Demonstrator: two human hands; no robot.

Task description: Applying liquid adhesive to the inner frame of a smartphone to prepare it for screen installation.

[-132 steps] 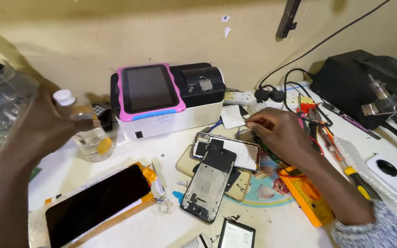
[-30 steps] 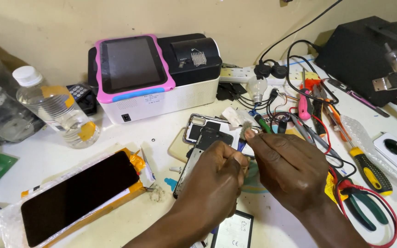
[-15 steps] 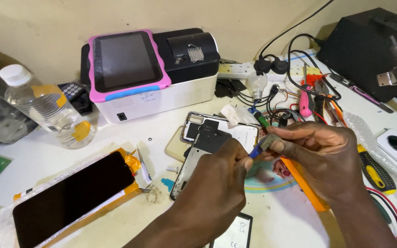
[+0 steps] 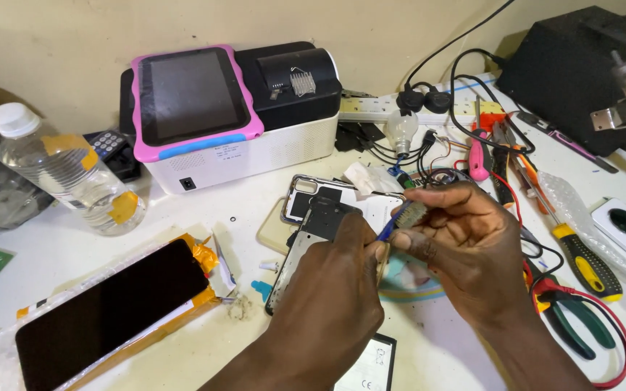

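Note:
My left hand (image 4: 331, 297) and my right hand (image 4: 469, 253) meet over the middle of the white table. Between them is a small brush (image 4: 400, 219) with a blue handle and grey bristles. My left fingers pinch the blue handle, and my right thumb and fingers close on the bristle end. Under my left hand lies an opened phone body (image 4: 311, 239), dark inside, partly hidden by the hand. A white phone back cover (image 4: 371, 203) lies just behind it.
A clear plastic bottle (image 4: 59, 170) stands at the left. A white device with a pink-framed screen (image 4: 219, 108) sits at the back. A phone screen in yellow wrap (image 4: 103, 308) lies front left. A screwdriver (image 4: 581, 253), pliers (image 4: 574, 322), cables, a bulb (image 4: 402, 130) crowd the right.
My left hand has left the bottle and come to the middle. Both hands have closed together on the brush above the opened phone, and the view has shifted slightly.

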